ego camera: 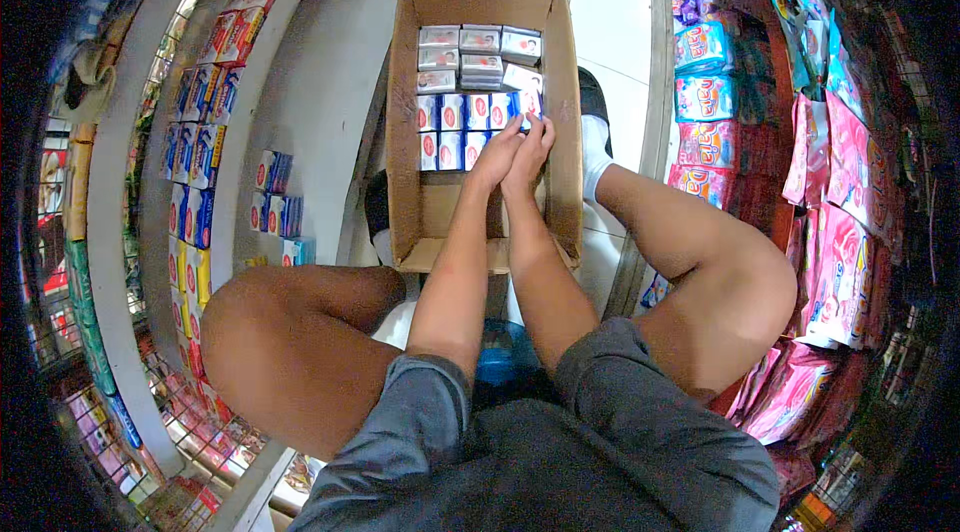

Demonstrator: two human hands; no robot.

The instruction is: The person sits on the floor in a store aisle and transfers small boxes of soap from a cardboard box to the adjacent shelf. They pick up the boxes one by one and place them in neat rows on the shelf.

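Observation:
In front of me an open cardboard box holds rows of small cartons. My left hand and my right hand are side by side over its right half. The fingers of both meet at the near edge of a blue-and-white carton, which looks like boxed bar soap. Similar blue-and-white cartons with red ovals stand in two rows to its left. Behind them are stacks of small white packs. One white pack lies askew. My hands cover part of the nearer row.
To the left, a shelf bears small stacks of blue cartons, and more packs stand in columns beyond. On the right are rows of detergent sachets and large pink packs. My legs flank the box on the tiled floor.

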